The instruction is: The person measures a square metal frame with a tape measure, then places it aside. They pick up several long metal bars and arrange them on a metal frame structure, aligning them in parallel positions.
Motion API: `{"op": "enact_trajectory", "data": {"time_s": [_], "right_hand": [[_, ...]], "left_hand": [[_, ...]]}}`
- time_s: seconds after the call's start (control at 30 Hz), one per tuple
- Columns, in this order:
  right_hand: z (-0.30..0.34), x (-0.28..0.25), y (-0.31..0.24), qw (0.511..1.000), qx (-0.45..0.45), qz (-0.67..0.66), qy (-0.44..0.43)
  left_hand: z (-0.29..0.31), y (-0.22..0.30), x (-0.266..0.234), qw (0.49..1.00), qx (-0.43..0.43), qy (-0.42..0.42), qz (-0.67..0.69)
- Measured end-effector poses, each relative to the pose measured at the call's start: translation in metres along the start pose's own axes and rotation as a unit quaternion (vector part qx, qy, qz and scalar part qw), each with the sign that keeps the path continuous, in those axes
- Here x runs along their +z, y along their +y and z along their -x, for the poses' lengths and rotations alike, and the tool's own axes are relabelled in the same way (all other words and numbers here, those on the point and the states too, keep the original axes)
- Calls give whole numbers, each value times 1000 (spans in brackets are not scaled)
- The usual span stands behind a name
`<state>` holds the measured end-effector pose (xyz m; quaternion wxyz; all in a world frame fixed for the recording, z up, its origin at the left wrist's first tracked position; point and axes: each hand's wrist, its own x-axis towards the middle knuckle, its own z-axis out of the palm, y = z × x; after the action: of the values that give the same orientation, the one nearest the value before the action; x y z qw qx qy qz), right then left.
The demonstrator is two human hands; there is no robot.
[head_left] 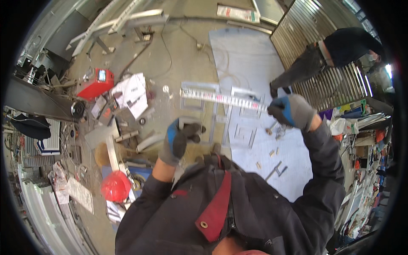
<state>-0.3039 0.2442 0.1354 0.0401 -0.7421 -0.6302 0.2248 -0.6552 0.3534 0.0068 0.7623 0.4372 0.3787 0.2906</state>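
Observation:
My right hand point(293, 112), in a grey, blue and black glove, is closed round the near end of a tape measure point(225, 99). The pale blade stretches leftward from it, above metal frames point(199, 90) on the floor. Its case is hidden in the glove. My left hand point(182, 140), gloved the same way, is raised below the blade's far end and apart from it. Its fingers are curled, and a small pale metal edge shows at their tips; I cannot make out whether it is held. A second frame with square scroll shapes point(244, 136) lies on a light blue sheet point(293, 170).
At left are a red machine point(95, 83), scattered papers point(131, 91) and a red hard hat point(115, 186). Metal beams point(140, 17) lie at the upper left. Another person point(327, 53) bends beside a slatted metal panel point(306, 29) at upper right. Small metal parts point(276, 171) lie on the sheet.

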Motion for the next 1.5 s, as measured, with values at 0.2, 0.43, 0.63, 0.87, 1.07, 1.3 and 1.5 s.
{"op": "enact_trajectory", "data": {"time_s": [0.2, 0.43, 0.63, 0.87, 1.07, 1.3, 1.5], "right_hand": [[-31, -20, 38, 1000, -2, -11, -21], [-61, 1, 97, 997, -68, -12, -14], [-79, 30, 125, 988, -2, -73, -139], [-97, -4, 124, 995, -47, -66, -64], [-133, -57, 109, 996, 14, -33, -79], [-219, -94, 72, 997, -13, 49, -50], [-310, -120, 18, 994, -11, 113, -6]], "left_hand": [[-24, 4, 25, 999, 20, 13, -21], [-44, -23, 52, 998, -16, 61, -30], [-37, -44, 63, 995, -49, 79, -18], [-66, -18, 68, 996, -18, 72, -43], [-111, 4, 59, 995, 40, 86, -17], [-187, 45, 17, 994, 79, 76, 20], [-265, 107, -52, 994, 83, 62, 32]]}}
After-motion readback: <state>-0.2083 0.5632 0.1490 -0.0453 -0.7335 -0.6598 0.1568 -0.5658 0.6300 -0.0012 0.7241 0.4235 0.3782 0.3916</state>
